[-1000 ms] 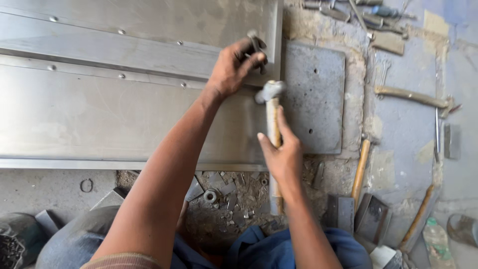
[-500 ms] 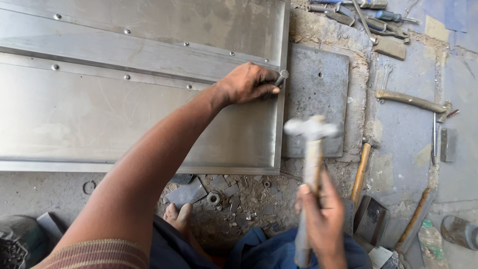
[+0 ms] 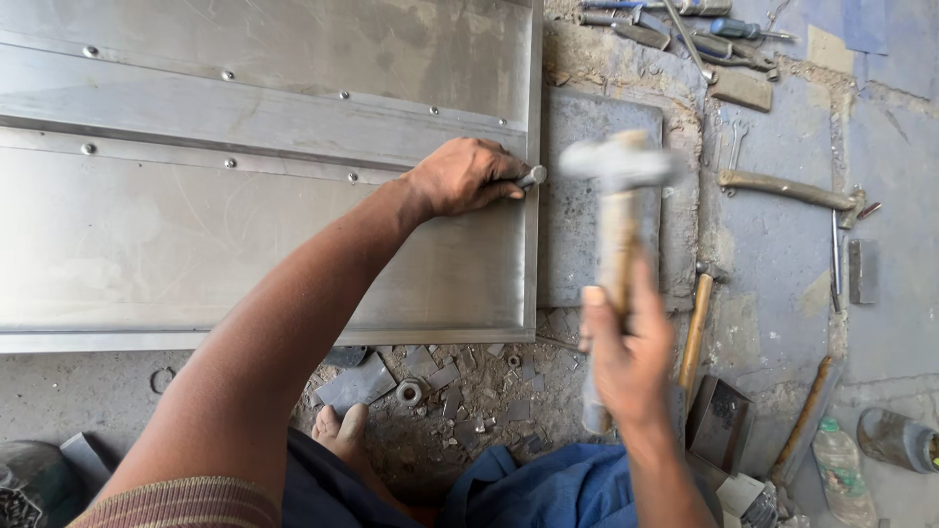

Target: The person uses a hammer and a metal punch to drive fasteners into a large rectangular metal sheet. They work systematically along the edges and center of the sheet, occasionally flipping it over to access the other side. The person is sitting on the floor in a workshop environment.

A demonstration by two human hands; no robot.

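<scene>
My left hand (image 3: 460, 178) grips a short metal punch (image 3: 531, 177) and presses its tip against the right edge of a large riveted sheet-metal panel (image 3: 245, 235). My right hand (image 3: 626, 357) holds a wooden-handled hammer (image 3: 616, 215) upright; its metal head is blurred, raised just right of the punch over a flat steel plate (image 3: 587, 254) lying on the ground. My bare foot (image 3: 337, 430) rests below the panel.
Metal scraps and nuts (image 3: 430, 386) litter the ground under the panel. Wooden-handled tools (image 3: 694, 328) lie to the right, more hand tools (image 3: 685, 24) at the top. A plastic bottle (image 3: 841, 469) and a jar (image 3: 895, 440) sit at the bottom right.
The hammer swung away from the punch, down and right, then rose again near it. My left hand lowered the punch onto the panel's right edge and stays there.
</scene>
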